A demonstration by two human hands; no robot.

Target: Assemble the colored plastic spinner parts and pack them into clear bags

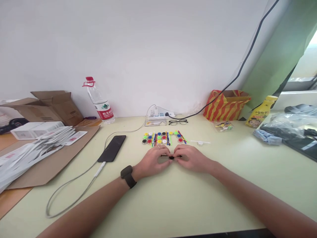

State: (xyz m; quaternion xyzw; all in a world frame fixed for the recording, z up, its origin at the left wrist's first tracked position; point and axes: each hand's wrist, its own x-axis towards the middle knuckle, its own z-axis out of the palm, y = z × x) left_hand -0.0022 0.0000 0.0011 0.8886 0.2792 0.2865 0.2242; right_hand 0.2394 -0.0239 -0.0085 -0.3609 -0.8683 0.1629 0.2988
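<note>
While the left hand (154,161) and right hand (192,159) meet over the bench (198,201), both grips are closed on a black part (171,157) between them, apparently a disc on a stick. Rows of coloured discs (163,138) and sticks (169,138) lie just beyond; a phone (112,148) lies to the left, cable (100,169) attached.

The phone (112,148) is black; right of it are a black piece (171,157), multicoloured discs (159,141) and a red-and-yellow striped bag (218,110)
</note>
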